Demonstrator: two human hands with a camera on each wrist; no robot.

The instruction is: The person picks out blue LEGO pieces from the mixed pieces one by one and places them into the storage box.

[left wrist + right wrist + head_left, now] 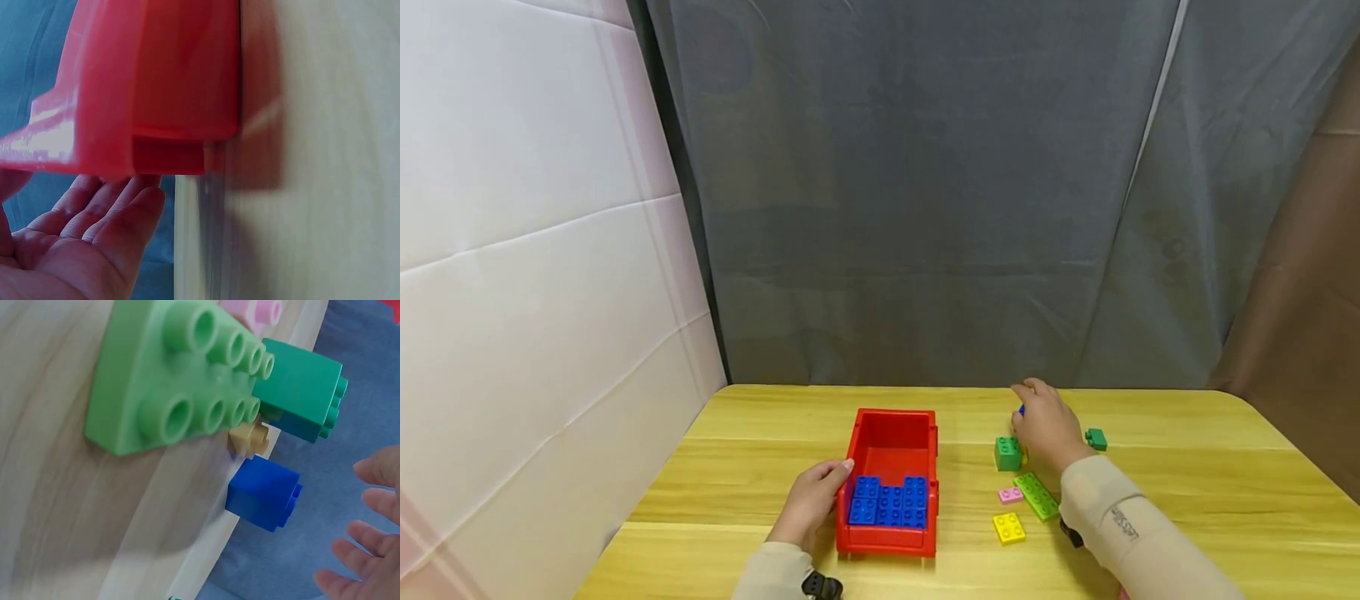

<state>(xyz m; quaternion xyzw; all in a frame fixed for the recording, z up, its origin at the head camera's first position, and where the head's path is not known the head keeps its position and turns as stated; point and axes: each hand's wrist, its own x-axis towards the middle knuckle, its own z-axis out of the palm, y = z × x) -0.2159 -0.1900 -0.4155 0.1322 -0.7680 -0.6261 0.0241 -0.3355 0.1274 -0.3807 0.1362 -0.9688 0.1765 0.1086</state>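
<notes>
A red bin [895,540] stands on the table, with several blue bricks [889,505] packed in its near end. My left hand [811,500] holds the bin's left side, thumb on the rim; in the left wrist view its fingers [128,219] meet the outer wall. Over at the right, my right hand [1049,427] hovers with spread fingers near a loose blue brick [262,494], which the head view mostly hides. Gaps show between that brick and the fingertips [369,469] in the right wrist view. Beside the brick sit a green brick [300,387] and a small yellowish piece [249,439].
Nearer me lie a long light-green brick [1037,497], a small pink brick [1011,496] and a flat yellow brick [1009,528]. Another green piece [1096,439] lies right of my right hand. A grey curtain [910,200] hangs behind the wooden table [760,442].
</notes>
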